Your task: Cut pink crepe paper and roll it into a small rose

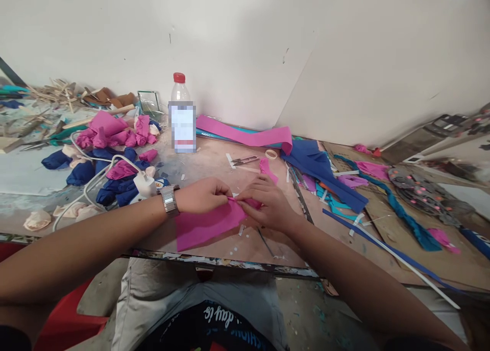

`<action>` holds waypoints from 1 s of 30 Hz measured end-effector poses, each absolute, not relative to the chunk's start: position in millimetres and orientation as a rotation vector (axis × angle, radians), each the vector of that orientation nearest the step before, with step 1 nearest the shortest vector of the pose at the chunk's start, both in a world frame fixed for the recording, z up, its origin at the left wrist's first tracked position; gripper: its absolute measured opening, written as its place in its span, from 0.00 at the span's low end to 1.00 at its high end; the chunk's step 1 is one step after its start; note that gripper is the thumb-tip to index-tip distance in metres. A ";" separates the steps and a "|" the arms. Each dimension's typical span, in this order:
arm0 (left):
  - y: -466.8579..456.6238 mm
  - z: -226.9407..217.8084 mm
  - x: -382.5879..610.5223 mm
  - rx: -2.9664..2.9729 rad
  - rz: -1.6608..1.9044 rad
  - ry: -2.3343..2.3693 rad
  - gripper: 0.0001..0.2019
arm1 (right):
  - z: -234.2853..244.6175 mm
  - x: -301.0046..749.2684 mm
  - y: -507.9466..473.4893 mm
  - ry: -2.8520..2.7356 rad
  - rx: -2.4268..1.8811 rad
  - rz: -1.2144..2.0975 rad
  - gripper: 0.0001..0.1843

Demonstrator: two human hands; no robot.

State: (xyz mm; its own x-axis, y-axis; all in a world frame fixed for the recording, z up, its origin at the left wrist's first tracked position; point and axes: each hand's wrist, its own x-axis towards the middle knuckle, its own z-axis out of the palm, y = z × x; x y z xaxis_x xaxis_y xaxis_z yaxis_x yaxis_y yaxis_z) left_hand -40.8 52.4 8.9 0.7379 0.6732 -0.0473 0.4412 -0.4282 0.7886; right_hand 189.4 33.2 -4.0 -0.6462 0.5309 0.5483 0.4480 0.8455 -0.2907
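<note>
We see two bare hands at work near the front edge of a tabletop (214, 164). The fingers of the left hand (204, 194), below a wrist with a watch (169, 200), are clenched on the upper edge of a pink sheet (206, 229); those of the right hand (270, 202) grasp it just beside, the fingertips of the two hands nearly meeting. The sheet lies mostly below the left hand, its broad end spread toward the front edge, and we see more pink under the right hand's fingers. Beyond the hands we find a pink scrap (269, 170), snips (247, 160) and a ring (271, 154). Farther back stands a bottle (182, 123) with a red cap, upright, beside a long pink strip (245, 136). To the left we note blue, pink and cream bundles (82, 173), with a white cable (87, 191) looped across them, and thin sticks (57, 95) behind. To the right lie blue cloth (312, 162), a teal strip (406, 215) and a slanting white rod (417, 274).
</note>
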 end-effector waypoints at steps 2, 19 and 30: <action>52.9 9.8 -40.7 2.072 0.353 0.835 0.12 | -3.6 189.7 33.4 -2.375 -0.671 0.132 0.03; 46.1 4.8 -39.4 2.285 0.478 0.877 0.15 | -4.5 189.7 32.3 -2.369 -0.772 0.119 0.03; 32.9 4.1 -34.5 2.590 0.571 1.065 0.14 | -10.2 188.4 32.2 -2.246 -0.866 0.290 0.03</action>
State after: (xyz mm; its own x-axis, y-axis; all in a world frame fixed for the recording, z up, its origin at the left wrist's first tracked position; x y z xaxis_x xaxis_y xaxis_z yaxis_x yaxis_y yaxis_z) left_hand -34.5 32.9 4.1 0.6497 0.7178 0.2504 0.6062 -0.6879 0.3992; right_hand 188.4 32.2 -10.2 -0.5299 0.6588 0.5340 0.5015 0.7512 -0.4291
